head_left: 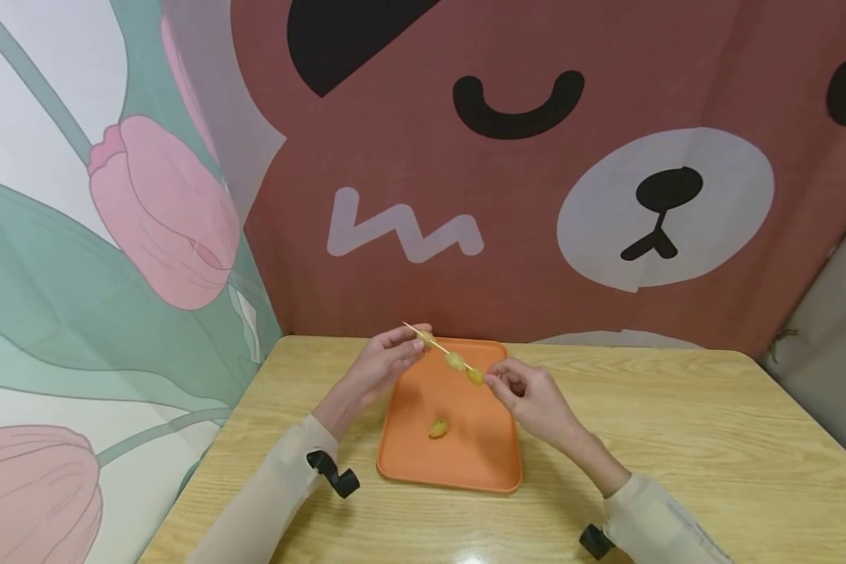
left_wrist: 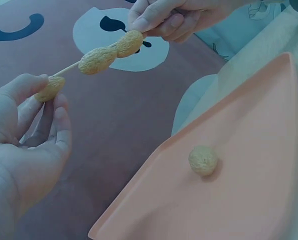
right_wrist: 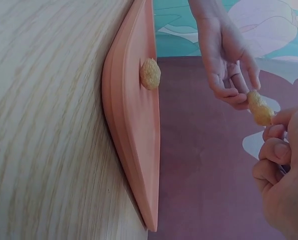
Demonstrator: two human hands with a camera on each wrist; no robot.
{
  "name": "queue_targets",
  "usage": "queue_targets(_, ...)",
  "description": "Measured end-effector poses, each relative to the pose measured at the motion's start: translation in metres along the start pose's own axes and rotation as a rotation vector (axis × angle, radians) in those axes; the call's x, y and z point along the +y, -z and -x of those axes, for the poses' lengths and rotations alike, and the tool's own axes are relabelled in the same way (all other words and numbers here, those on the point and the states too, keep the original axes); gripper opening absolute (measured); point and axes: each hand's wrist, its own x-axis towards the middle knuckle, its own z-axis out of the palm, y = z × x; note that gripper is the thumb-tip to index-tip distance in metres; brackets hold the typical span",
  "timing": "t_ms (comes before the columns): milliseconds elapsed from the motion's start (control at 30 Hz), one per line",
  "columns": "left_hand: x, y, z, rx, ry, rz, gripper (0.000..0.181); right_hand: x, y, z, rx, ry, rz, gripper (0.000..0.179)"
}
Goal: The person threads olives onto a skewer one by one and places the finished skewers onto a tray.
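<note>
Three wrinkled yellow balls [head_left: 454,360] line up along the wooden skewer [left_wrist: 68,68] that I hold slanting above the orange tray [head_left: 468,439], one by each end and one between. My left hand [head_left: 381,365] pinches the far ball [left_wrist: 50,90] between thumb and fingertips near the pointed end; my fingers hide whether the skewer goes right through it. My right hand [head_left: 538,401] pinches the skewer's other end, its remaining fingers curled in, and its fingertips meet the near ball [left_wrist: 129,44], which touches the middle ball [left_wrist: 97,60]; how much skewer they cover, I cannot tell. A fourth ball [left_wrist: 203,160] lies alone on the tray, which rests on the wood-grain table [head_left: 648,415]. I'd judge these balls very light and a little springy, with a puckered skin that should grip dry fingers well but could tear under a hard squeeze. Best to hold each round its sides, clear of the point. The skewer looks stiff yet thin, so I'd hold it by its end and not bend it.
</note>
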Motion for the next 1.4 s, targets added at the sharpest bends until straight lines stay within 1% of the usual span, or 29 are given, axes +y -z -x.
queue_targets(167, -0.001, 0.001, -0.003, -0.024, -0.024, 0.053, 0.053, 0.000, 0.002, -0.001, 0.033, 0.005, 0.029, 0.005)
queue_targets(233, -0.002, 0.003, -0.003, -0.011, -0.026, 0.047, 0.052, 0.000, 0.004, -0.002, 0.047, 0.003, 0.035, 0.005)
queue_targets(267, -0.003, 0.004, -0.003, 0.003, -0.015, 0.019, 0.051, -0.001, 0.005, -0.002, 0.051, 0.007, 0.041, 0.005)
queue_targets(333, -0.005, 0.005, -0.003, 0.021, 0.037, -0.096, 0.044, -0.002, 0.008, -0.003, 0.061, 0.007, 0.047, 0.004)
queue_targets(400, -0.008, 0.006, -0.003, 0.004, 0.118, -0.268, 0.038, -0.003, 0.010, -0.003, 0.070, 0.006, 0.048, 0.004)
queue_targets(433, -0.010, 0.006, -0.002, -0.025, 0.163, -0.371, 0.036, -0.004, 0.011, -0.003, 0.075, 0.007, 0.051, 0.004)
queue_targets(467, -0.012, 0.006, -0.001, -0.068, 0.201, -0.490, 0.034, -0.004, 0.012, -0.003, 0.079, 0.008, 0.055, 0.004)
queue_targets(500, -0.013, 0.004, 0.001, -0.120, 0.229, -0.600, 0.033, -0.005, 0.013, -0.003, 0.084, 0.006, 0.055, 0.004)
queue_targets(567, -0.015, 0.001, 0.004, -0.222, 0.273, -0.772, 0.032, -0.006, 0.015, -0.003, 0.090, 0.012, 0.066, 0.003)
queue_targets(600, -0.016, -0.002, 0.006, -0.266, 0.284, -0.842, 0.032, -0.006, 0.016, -0.003, 0.093, 0.019, 0.068, 0.003)
queue_targets(667, -0.017, -0.007, 0.010, -0.333, 0.277, -0.970, 0.030, -0.007, 0.016, -0.003, 0.098, 0.037, 0.077, 0.003)
queue_targets(733, -0.018, -0.012, 0.014, -0.355, 0.275, -1.049, 0.031, -0.008, 0.017, -0.004, 0.100, 0.062, 0.083, 0.003)
queue_targets(833, -0.019, -0.017, 0.018, -0.358, 0.263, -1.168, 0.030, -0.009, 0.016, -0.005, 0.096, 0.094, 0.085, 0.005)
queue_targets(867, -0.019, -0.019, 0.019, -0.358, 0.264, -1.195, 0.030, -0.010, 0.016, -0.005, 0.092, 0.101, 0.084, 0.006)
queue_targets(1000, -0.020, -0.024, 0.022, -0.366, 0.267, -1.237, 0.025, -0.010, 0.016, -0.006, 0.079, 0.128, 0.084, 0.011)
queue_targets(1200, -0.022, -0.027, 0.022, -0.376, 0.254, -1.309, 0.018, -0.010, 0.015, -0.005, 0.076, 0.143, 0.101, 0.017)
queue_targets(1300, -0.022, -0.027, 0.021, -0.379, 0.249, -1.319, 0.017, -0.010, 0.015, -0.005, 0.079, 0.146, 0.102, 0.016)
queue_targets(1400, -0.023, -0.025, 0.021, -0.369, 0.249, -1.294, 0.018, -0.010, 0.014, -0.005, 0.088, 0.155, 0.095, 0.015)
